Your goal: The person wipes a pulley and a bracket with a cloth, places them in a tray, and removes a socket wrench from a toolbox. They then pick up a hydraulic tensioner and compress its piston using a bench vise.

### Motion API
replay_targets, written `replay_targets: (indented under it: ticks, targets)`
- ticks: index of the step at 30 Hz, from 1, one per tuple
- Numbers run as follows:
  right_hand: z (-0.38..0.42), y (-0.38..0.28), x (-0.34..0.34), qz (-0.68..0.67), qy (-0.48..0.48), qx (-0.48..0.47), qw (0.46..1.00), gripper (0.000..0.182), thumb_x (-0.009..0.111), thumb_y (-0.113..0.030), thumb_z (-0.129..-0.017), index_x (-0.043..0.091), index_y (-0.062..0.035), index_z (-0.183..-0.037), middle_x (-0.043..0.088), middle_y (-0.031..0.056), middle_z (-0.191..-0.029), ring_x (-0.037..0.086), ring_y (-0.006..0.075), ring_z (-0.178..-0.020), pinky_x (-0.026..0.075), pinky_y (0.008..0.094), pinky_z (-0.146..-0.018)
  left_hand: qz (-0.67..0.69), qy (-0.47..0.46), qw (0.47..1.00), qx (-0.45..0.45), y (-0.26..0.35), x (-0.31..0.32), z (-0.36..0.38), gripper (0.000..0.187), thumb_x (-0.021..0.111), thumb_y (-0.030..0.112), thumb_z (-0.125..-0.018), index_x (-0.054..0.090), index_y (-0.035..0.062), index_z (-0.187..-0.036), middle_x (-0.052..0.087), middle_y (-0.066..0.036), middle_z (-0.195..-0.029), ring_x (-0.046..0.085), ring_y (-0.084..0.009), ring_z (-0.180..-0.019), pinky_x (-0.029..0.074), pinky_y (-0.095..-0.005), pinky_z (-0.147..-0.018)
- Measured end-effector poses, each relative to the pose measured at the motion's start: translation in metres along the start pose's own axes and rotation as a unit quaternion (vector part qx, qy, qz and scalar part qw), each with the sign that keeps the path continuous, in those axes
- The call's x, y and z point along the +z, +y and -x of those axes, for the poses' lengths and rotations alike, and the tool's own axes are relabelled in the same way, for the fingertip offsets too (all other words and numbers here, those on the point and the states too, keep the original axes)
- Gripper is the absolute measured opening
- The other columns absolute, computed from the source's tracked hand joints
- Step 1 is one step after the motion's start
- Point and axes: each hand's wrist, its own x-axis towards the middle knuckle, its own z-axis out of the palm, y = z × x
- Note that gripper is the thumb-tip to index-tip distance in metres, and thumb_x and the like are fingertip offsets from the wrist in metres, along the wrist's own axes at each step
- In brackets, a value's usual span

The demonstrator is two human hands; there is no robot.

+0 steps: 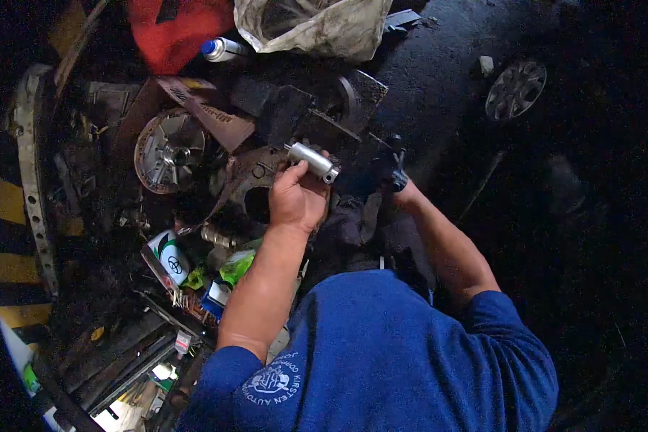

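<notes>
My left hand (299, 198) is raised, its bare fingers wrapped round a small silver metal cylinder (311, 161). The cylinder has a thin stem at its upper left end and a round hole at the lower right end. To its right, my right hand (394, 173) wears a dark glove and is closed round a thin pointed tool (381, 141), whose tip points up and left. Much of that tool is lost in the glove and shadow. Beyond the left hand lies a rusty metal plate (255, 162) with a large round opening.
A metal wheel hub (171, 155) and a brown flat blade (212, 119) lie at left. A spray can (225, 50) stands near a dirty white sack (317, 32). A Toyota-marked box (171, 263) sits beside my left forearm. A wheel cover (516, 88) lies at far right.
</notes>
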Motion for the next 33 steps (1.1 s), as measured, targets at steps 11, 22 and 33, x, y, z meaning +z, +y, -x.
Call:
replay_targets:
  ticks: [11,22,33]
  targets:
    - [-0.015,0.073,-0.004,-0.088,-0.006,0.158,0.984,0.065,0.060,-0.011,-0.080,0.035,-0.0199,-0.139,0.063,0.0157,-0.107,0.062,0.0310,-0.092,0.049,0.0393,-0.078,-0.026,-0.012,1.000,0.010,-0.001,-0.006,-0.008,0.032,0.050,0.011,-0.083,0.052,0.0033,-0.114,0.060,-0.018,-0.108,0.057,-0.0327,-0.103,0.045,-0.0467,-0.094]
    - [0.014,-0.172,-0.020,-0.155,-0.230,0.261,0.925,0.050,0.068,-0.037,-0.081,0.059,-0.0014,-0.115,0.062,0.0039,-0.087,0.054,0.0148,-0.083,0.044,0.0294,-0.071,0.003,-0.025,1.000,-0.011,0.001,-0.010,-0.010,0.023,0.051,0.004,-0.084,0.056,0.0090,-0.106,0.062,-0.009,-0.101,0.060,-0.0300,-0.102,0.048,-0.0433,-0.088]
    - [0.049,-0.217,-0.070,-0.507,-0.202,0.216,0.810,0.098,0.077,-0.050,-0.067,0.037,0.0134,-0.131,0.053,-0.0025,-0.068,0.047,0.0060,-0.055,0.034,0.0210,-0.048,0.006,-0.028,0.999,-0.021,-0.001,-0.013,-0.014,0.024,0.049,0.003,-0.083,0.056,0.0064,-0.105,0.060,-0.010,-0.102,0.059,-0.0302,-0.101,0.046,-0.0437,-0.091]
